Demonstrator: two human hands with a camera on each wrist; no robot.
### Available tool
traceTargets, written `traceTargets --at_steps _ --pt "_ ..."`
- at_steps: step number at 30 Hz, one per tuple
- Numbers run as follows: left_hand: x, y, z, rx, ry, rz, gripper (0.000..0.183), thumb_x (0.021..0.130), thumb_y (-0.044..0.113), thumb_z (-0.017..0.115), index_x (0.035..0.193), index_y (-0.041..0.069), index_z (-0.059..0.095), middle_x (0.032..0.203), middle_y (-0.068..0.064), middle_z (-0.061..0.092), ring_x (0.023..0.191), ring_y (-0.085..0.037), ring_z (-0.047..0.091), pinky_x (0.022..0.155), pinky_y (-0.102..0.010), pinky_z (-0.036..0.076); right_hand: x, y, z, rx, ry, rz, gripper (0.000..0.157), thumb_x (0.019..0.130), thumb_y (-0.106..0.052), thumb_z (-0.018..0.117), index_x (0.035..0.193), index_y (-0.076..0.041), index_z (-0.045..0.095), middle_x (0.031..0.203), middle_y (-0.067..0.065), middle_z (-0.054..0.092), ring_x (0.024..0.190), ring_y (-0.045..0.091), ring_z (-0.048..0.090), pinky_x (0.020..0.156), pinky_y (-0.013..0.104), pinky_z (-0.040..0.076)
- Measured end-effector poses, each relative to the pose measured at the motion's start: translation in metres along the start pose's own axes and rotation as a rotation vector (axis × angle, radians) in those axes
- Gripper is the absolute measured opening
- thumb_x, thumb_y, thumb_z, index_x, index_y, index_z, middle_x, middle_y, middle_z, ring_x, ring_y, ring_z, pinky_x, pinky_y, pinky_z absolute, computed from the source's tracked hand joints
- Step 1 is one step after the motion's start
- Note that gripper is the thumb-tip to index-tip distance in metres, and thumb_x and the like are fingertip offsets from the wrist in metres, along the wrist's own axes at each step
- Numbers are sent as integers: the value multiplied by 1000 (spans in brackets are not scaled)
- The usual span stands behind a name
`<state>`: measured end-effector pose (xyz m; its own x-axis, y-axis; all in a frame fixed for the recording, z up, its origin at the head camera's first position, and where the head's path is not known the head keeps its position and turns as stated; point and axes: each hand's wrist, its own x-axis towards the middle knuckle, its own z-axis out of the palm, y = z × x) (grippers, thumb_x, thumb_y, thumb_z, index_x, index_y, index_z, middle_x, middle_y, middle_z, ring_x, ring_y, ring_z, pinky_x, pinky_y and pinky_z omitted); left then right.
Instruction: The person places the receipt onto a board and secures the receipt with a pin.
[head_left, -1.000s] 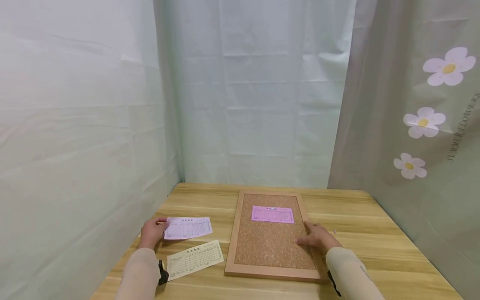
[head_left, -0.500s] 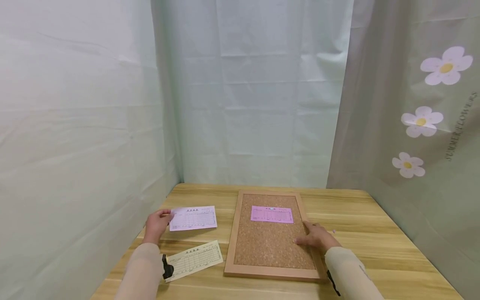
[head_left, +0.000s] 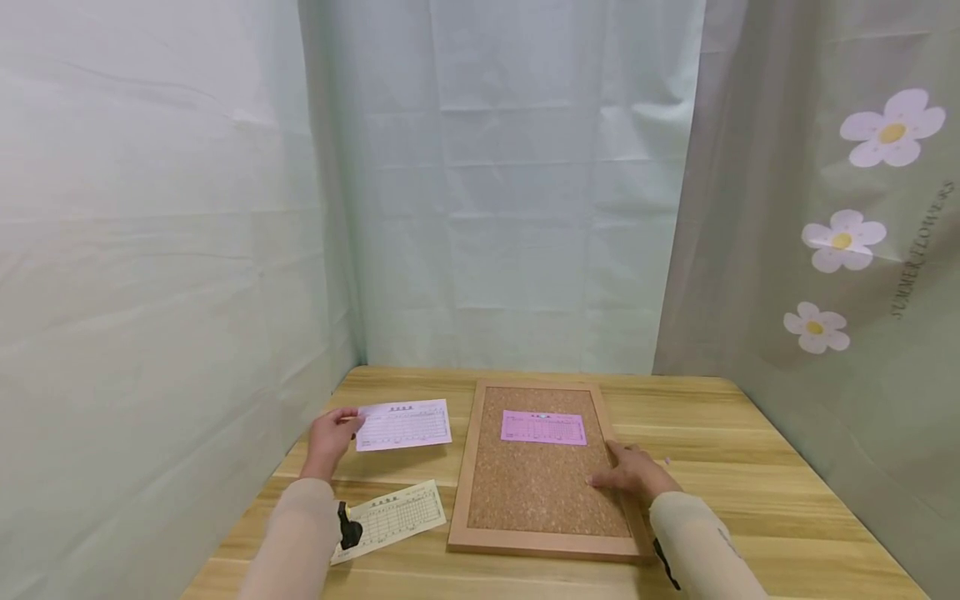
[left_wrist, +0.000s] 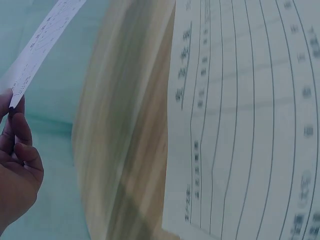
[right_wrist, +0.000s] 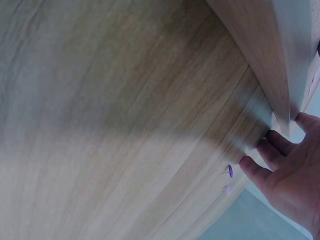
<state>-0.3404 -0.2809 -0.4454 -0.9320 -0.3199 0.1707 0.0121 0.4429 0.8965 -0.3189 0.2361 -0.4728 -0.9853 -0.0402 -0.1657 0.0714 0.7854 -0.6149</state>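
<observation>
My left hand [head_left: 330, 439] pinches a pale lavender printed slip [head_left: 405, 425] by its left edge, thumb against fingers, over the table left of the cork board. In the left wrist view that slip [left_wrist: 44, 42] shows nearly edge-on. Below it lies a yellow printed slip [head_left: 401, 515], partly covered by the wrist strap. My right hand [head_left: 639, 473] rests at the right side of the wood-framed cork board [head_left: 543, 496], thumb over the frame. In the right wrist view its fingers are loosely extended beside the frame [right_wrist: 270, 65]. A pink slip [head_left: 543, 428] lies on the cork, with a small pale spot at its top.
On the wooden table [head_left: 720, 500], right of the board, lies a purple pushpin [right_wrist: 230, 171], with a paler purple bit [right_wrist: 228, 190] beside it in the right wrist view. Pale curtains [head_left: 510, 183] enclose the table; the right one bears printed flowers [head_left: 843, 242].
My left hand has carried the lavender slip away from me and to the right, nearer the cork board. The right hand, board and pink slip have stayed in place.
</observation>
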Motion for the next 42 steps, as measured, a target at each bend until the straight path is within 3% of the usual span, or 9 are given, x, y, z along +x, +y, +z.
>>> traceTargets --at_steps 9,17,24,32,42 --pt "-3 17 21 -39 -26 12 27 97 9 63 118 -8 65 110 -24 65 86 -24 61 68 -27 49 -1 -2 0 11 4 18 104 77 -48 83 154 -2 30 146 40 30 130 58 34 101 70 32" --pt "-6 29 41 -94 -65 5 25 98 9 61 118 -6 65 108 -20 64 87 -23 59 80 -42 50 -3 -4 -1 -4 6 12 102 78 -47 82 153 -1 31 144 40 30 130 59 34 101 71 32" --pt "-10 40 55 -104 -85 8 25 98 9 62 117 -5 65 109 -20 65 88 -24 59 79 -39 50 -1 -2 0 -9 11 13 103 77 -48 83 153 -2 31 144 39 31 129 58 36 99 70 34" --pt "-14 47 70 -137 -113 5 23 96 9 63 115 -5 66 104 -18 66 87 -25 59 83 -46 50 0 -3 1 -26 15 13 102 78 -49 82 153 -2 32 145 39 32 129 57 37 100 70 34" --pt "-20 54 92 -168 -131 13 18 95 6 65 109 -4 68 101 -15 66 84 -22 59 81 -44 52 -2 -2 0 -7 12 3 102 79 -48 81 154 -2 31 146 39 30 131 57 34 102 70 31"
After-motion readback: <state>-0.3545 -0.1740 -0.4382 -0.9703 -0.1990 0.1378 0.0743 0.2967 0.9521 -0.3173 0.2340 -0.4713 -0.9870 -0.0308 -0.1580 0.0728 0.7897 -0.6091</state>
